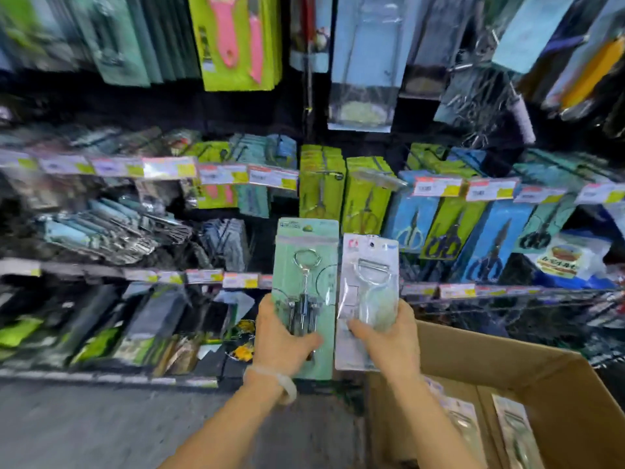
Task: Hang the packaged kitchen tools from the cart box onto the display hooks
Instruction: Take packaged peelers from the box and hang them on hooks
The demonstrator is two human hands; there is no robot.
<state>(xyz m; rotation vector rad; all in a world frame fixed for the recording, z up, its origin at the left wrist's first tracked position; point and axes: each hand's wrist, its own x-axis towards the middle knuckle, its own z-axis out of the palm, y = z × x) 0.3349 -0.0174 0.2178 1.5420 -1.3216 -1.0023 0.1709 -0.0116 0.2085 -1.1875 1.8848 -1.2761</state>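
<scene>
left hand (282,336) grips the lower part of a green card (306,265) carrying a metal corkscrew (304,289), thumb curled across its front; the card stands upright above the grip. a pale band (274,379) circles the wrist below it. just right, edges almost touching, the right hand (389,336) pinches a clear pack (367,292) holding a peeler (373,269), which rises upright above the fingers. beyond both grips hang blurred packs on hooks. below and right of the right hand, the cardboard box (500,360) holds more packs (510,431).
</scene>
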